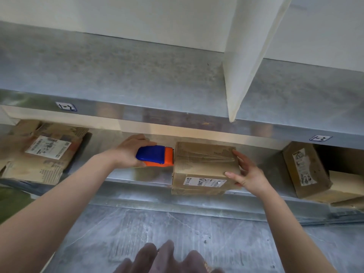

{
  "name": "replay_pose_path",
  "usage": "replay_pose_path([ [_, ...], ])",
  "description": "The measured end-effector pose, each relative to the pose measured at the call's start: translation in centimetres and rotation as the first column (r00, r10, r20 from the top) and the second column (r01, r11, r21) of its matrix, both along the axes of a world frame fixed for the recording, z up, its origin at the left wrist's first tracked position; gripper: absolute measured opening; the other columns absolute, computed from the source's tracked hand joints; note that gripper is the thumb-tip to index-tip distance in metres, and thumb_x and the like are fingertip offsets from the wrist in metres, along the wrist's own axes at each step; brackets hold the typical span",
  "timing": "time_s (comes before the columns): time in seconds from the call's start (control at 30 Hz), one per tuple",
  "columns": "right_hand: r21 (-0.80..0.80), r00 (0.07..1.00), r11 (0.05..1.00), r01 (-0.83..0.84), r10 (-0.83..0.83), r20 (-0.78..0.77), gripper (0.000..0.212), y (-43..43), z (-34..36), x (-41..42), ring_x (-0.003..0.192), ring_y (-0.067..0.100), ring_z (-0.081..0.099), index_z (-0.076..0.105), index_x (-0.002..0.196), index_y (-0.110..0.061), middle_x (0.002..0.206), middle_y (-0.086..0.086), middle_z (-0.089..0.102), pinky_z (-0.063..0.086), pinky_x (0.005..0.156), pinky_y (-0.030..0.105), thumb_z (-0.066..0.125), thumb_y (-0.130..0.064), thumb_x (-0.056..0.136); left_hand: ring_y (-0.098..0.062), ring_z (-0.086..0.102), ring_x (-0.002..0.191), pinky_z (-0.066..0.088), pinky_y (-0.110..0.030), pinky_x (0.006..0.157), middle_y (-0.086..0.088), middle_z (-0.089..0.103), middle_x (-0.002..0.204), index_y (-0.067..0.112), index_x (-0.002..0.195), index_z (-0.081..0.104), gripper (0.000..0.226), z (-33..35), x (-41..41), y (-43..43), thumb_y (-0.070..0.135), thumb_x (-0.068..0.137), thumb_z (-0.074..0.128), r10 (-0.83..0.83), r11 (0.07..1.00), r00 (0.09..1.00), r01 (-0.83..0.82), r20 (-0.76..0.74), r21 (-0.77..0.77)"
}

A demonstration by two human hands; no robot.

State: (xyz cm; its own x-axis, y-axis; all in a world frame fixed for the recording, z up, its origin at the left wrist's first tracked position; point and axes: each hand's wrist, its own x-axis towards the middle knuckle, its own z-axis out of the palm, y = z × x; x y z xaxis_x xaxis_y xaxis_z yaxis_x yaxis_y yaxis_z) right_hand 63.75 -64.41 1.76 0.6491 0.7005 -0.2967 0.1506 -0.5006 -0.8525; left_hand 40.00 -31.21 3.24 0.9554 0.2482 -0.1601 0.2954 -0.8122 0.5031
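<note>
Our right hand, fingers spread flat, braces the box on the shelf while our left hand, fingers clamped round the tape dispenser at its left edge, should press evenly along the seam.

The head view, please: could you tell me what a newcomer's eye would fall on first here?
The blue and orange tape dispenser stands out most, gripped by the left hand at the middle of the metal shelf and set against the left end of a cardboard box. The right hand rests on that box's right end. A white panel fills the upper right.
</note>
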Motion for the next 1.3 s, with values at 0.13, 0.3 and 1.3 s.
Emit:
replay_pose_path([
  [0.13,0.006,1.0,1.0,0.015,-0.015,-0.02,0.079,0.4,0.3,-0.4,0.13,0.015,0.047,0.039,0.125,-0.059,0.129,-0.016,0.047,0.054,0.094,0.048,0.082,-0.041,0.062,-0.011,0.045,0.104,0.033,-0.024,0.089,0.012,0.046,0.108,0.033,0.138,0.048,0.077,-0.4,-0.6,1.3,0.032,0.07,0.083,0.069,0.997,0.993,-0.07,-0.094,-0.007],
  [0.3,0.008,0.998,0.999,0.044,-0.043,-0.041,0.084,0.7,0.3,-0.7,0.126,0.014,0.049,0.039,0.139,-0.045,0.133,-0.013,0.046,0.058,0.086,0.042,0.081,-0.033,0.068,-0.014,0.045,0.108,0.035,-0.028,0.088,0.005,0.051,0.123,0.034,0.135,0.05,0.076,-1.8,-1.2,0.2,0.034,0.068,0.084,0.179,0.978,0.978,-0.189,-0.111,-0.087],
  [1.3,-0.04,0.992,0.999,0.021,-0.016,0.122,0.095,1.3,-0.3,-2.7,0.133,0.016,0.047,0.029,0.147,-0.046,0.146,-0.006,0.048,0.04,0.11,0.032,0.072,-0.063,0.064,-0.019,0.001,0.149,-0.005,-0.044,0.117,0.006,0.01,0.161,0.029,0.152,0.019,0.073,-4.3,-1.5,-2.6,0.038,0.084,0.044,0.158,0.919,0.965,-0.067,-0.209,0.388],
])
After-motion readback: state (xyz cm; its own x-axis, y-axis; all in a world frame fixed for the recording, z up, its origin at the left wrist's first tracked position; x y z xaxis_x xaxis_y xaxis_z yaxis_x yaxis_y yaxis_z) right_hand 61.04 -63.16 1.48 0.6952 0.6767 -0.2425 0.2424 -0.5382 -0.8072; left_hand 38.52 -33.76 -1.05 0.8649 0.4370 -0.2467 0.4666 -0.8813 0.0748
